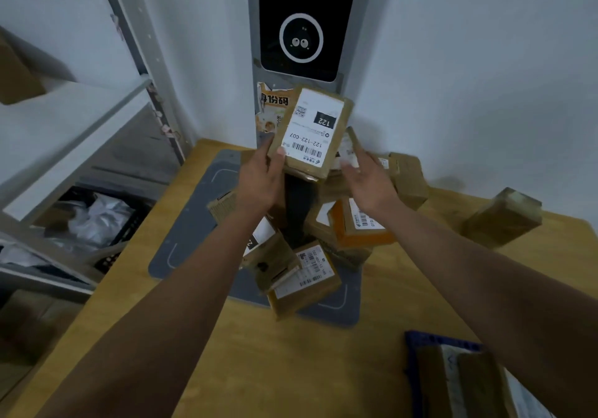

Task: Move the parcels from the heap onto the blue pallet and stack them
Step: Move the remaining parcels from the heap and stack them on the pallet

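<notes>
A heap of brown cardboard parcels (304, 255) lies on a grey mat in the middle of the wooden table. My left hand (262, 178) grips a flat brown parcel (312, 129) with a white label reading 122-122-007, holding it tilted above the heap. My right hand (369, 178) hovers just right of that parcel with fingers spread, over another labelled parcel, and I cannot tell whether it touches either. The blue pallet (412, 369) shows at the bottom right corner, with brown parcels (466, 385) lying on it.
A tall grey kiosk with a black screen (301, 22) stands behind the heap against the wall. One single brown box (503, 217) sits apart at the table's right. Grey shelving (81, 126) and a black crate of white bags (97, 220) are at the left.
</notes>
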